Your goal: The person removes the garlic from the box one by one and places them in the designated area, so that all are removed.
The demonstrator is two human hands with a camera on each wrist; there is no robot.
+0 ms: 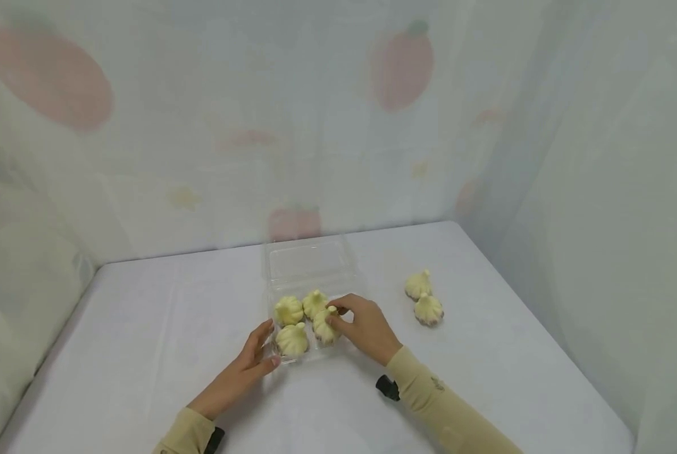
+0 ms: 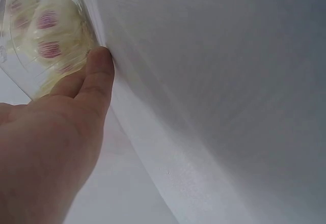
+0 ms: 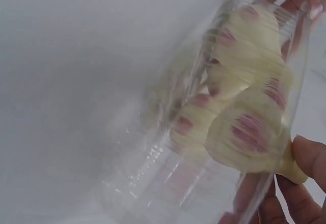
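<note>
Your right grip (image 1: 366, 326) pinches a pale-yellow, ridged garlic bulb (image 1: 323, 329) by its upper part, at the near right inside a clear plastic hinged box (image 1: 317, 355). Your left grip (image 1: 243, 371) is spread against the box's left side. Three matching bulbs (image 1: 291, 340) fill the other places; the lid (image 1: 306, 261) lies open on the far side. Rightward, two more bulbs (image 1: 429, 310) sit together on the white desk (image 1: 497, 366).
</note>
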